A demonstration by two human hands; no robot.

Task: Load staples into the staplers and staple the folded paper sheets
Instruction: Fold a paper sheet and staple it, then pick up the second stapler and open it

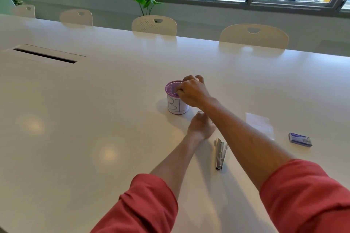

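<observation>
A purple mesh cup (175, 104) with a white paper label stands mid-table. My right hand (193, 92) reaches over its right side. Thumb and forefinger pinch at the near rim, and the other fingers arch above the opening. What lies inside the cup is hidden. My left hand (200, 126) hovers just in front of the cup, fingers loosely curled and holding nothing. A silver stapler (220, 154) lies on the table (94, 119) between my forearms. To the right are a folded white paper sheet (259, 124) and a small blue staple box (300, 139).
The long white table has a cable slot (45, 55) at the far left. Several white chairs (154, 25) line its far edge below a window, with a potted plant (145, 4) behind them.
</observation>
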